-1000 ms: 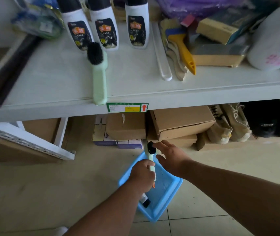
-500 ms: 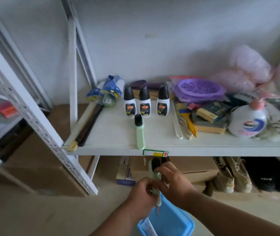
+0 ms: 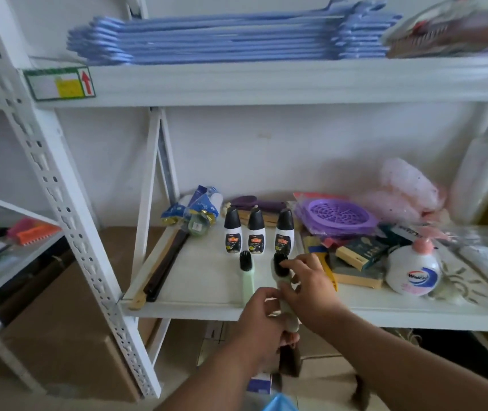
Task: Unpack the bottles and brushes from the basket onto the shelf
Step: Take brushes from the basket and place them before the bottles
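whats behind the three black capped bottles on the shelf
Behind the three bottles lie a dark purple brush and pale wooden pieces against the wall. The bottles cover most of that wood, so what it is stays unclear.

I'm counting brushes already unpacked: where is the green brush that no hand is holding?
In the head view, the green brush lies on the lower shelf, in front of the three bottles, just left of the hand-held brush.

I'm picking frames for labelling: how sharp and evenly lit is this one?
Head view: soft daylight, no hard shadows; blue stack on the top shelf is motion-smeared; wide-angle bends the upright; three bottles and both hands stay fairly readable.
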Available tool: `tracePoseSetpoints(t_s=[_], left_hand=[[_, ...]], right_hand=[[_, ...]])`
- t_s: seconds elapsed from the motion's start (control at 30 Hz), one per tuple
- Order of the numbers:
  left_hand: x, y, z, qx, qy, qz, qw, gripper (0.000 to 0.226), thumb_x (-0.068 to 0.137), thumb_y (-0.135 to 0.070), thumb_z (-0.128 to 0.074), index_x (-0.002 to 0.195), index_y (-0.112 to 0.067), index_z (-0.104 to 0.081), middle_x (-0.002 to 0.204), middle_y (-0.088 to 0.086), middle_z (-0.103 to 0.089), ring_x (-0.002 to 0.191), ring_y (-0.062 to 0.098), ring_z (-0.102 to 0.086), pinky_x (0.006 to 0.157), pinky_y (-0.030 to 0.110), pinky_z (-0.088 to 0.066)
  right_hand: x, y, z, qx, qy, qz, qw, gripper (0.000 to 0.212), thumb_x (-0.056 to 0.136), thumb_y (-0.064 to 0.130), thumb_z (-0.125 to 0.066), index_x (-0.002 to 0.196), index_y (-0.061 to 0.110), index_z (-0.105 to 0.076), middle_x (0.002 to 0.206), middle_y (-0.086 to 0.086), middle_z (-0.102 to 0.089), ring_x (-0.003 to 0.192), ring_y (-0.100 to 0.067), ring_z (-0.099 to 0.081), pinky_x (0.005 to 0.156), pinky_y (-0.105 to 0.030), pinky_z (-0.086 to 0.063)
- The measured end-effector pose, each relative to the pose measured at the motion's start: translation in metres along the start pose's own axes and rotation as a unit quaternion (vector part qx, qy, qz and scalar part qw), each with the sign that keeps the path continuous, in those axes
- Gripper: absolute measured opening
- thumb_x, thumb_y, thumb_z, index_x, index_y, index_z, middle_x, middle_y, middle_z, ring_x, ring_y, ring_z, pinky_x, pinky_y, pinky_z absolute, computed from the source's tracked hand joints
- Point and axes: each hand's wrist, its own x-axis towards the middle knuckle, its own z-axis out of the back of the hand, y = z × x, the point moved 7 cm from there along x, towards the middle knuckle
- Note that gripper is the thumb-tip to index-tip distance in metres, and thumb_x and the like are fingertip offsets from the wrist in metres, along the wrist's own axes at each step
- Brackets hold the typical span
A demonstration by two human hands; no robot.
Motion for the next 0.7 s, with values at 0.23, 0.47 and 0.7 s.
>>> tracePoseSetpoints(t_s=[0.23, 0.47, 0.7], left_hand=[[0.049, -0.030, 0.008, 0.059, -0.050, -0.017, 0.997, 0.037, 0.104, -0.005, -0.071, 0.135, -0.021, -0.061, 0.108, -0.001, -0.084, 0.091, 0.027, -0.086, 0.087, 0.038, -0.071], [0.073, -0.012, 0.019, 0.134, -0.072, -0.029, 0.988, 0.039, 0.108, -0.006, -0.061, 0.143, -0.021, -0.068, 0.115, 0.004, -0.076, 0.099, 0.020, -0.079, 0.072, 0.022, -0.067], [0.080, -0.014, 0.010, 0.232, -0.129, -0.068, 0.962, 0.023, 0.105, -0.011, -0.060, 0.120, -0.013, -0.078, 0.107, 0.015, -0.080, 0.099, 0.038, -0.079, 0.084, 0.049, -0.067]], right_hand=[[0.068, -0.004, -0.012, -0.033, 0.025, -0.046, 0.998, 0.044, 0.097, 0.026, -0.070, 0.140, 0.029, -0.060, 0.140, 0.003, -0.047, 0.109, -0.019, -0.063, 0.097, -0.028, -0.054], [0.082, -0.027, -0.053, -0.118, 0.061, -0.032, 0.991, 0.033, 0.098, 0.023, -0.065, 0.131, 0.025, -0.066, 0.139, 0.003, -0.056, 0.102, -0.011, -0.057, 0.088, -0.020, -0.044], [0.086, -0.032, -0.061, -0.130, 0.042, -0.005, 0.991, 0.018, 0.101, 0.017, -0.059, 0.115, 0.019, -0.071, 0.120, 0.001, -0.064, 0.087, -0.009, -0.058, 0.074, -0.014, -0.040]])
